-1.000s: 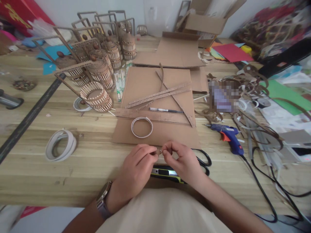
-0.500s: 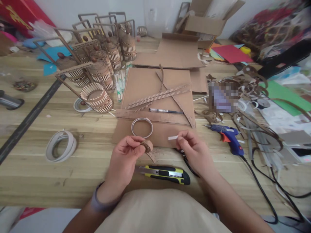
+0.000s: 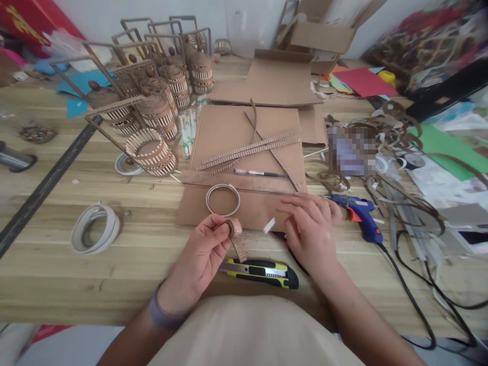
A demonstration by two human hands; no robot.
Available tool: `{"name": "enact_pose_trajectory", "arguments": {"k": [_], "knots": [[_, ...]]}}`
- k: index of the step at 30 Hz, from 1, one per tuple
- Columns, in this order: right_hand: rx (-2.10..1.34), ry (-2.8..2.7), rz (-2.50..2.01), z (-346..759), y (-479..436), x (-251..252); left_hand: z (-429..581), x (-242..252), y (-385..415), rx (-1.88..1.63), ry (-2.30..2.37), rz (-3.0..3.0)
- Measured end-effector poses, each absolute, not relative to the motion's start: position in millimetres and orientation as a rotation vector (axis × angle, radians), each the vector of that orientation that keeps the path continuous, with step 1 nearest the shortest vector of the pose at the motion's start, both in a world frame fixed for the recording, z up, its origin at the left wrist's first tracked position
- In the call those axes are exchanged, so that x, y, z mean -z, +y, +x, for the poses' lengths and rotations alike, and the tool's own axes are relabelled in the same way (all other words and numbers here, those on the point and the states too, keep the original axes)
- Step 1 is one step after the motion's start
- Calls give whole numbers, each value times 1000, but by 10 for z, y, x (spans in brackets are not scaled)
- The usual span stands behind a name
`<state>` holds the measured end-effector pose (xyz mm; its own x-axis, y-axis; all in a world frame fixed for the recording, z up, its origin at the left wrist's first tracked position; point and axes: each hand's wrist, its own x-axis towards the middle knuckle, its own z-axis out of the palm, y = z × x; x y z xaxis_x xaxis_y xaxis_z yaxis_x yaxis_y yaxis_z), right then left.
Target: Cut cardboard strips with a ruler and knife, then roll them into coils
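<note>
Between thumb and fingers, my left hand (image 3: 208, 246) pinches a small coil of corrugated cardboard strip (image 3: 235, 230), whose loose end hangs down. My right hand (image 3: 310, 229) has its fingers spread and holds nothing. Just left of it is a small white strip (image 3: 269, 225), apart from the fingers. A tape ring (image 3: 223, 200) lies on the cardboard sheet (image 3: 213, 122) beyond my left hand. Below both hands is a yellow and black utility knife (image 3: 263, 273). A dark-handled tool (image 3: 295, 256) lies partly hidden beneath my right hand.
Woven baskets with tall handles (image 3: 150, 152) crowd the back left. Tape rolls (image 3: 95, 229) lie at left. A pen (image 3: 261, 173) and corrugated strips (image 3: 247, 150) rest on the cardboard. A blue glue gun (image 3: 360, 216) with its cord and tangled brown strips (image 3: 392, 122) occupy the right.
My right hand has opened and let go of the white strip, moving slightly right and up from it. My left hand has shifted slightly right, still holding the coil.
</note>
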<state>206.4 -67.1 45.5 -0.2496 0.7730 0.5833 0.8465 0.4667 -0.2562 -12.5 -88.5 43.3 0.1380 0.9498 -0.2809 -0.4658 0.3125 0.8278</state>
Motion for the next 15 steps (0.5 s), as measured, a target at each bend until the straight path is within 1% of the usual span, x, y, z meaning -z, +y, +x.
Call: {"name": "enact_pose_trajectory", "arguments": {"k": [5, 10, 15], "knots": [[135, -2088, -1206, 1948, -754, -557, -115, -424, -888, -1137, 903, 626], [77, -2190, -835, 1826, -874, -613, -89, -445, -904, -1100, 886, 550], [18, -2186, -783, 1758, -967, -621, -60, -469, -918, -1084, 883, 469]]}}
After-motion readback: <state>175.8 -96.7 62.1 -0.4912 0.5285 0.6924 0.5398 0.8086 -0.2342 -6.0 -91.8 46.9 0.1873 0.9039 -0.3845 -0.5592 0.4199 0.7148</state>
